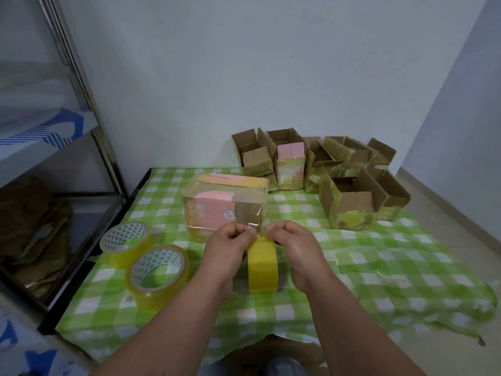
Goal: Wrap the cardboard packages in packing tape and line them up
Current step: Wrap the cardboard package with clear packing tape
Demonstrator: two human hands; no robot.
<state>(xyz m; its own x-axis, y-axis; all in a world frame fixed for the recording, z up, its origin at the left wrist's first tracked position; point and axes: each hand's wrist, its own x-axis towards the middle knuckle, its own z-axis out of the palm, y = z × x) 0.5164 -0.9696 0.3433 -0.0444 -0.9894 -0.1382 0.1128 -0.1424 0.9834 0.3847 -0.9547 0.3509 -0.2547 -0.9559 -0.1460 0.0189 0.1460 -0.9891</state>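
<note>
Both forearms reach forward, wrists bent down. Left hand (230, 246) and right hand (291, 244): fingers curled, each grip pinching the clear strip pulled off the upright tape roll (263, 268). Wrapped pink package (223, 206) lies just behind on the checked cloth (379, 267).

Bare forearms, no sleeves showing; blurred blue denim, probably jeans (282, 367), over the knees.

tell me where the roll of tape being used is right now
In the head view, the roll in use stands on edge at centre, between the left hand and right hand, just in front of the taped pink package.
</note>
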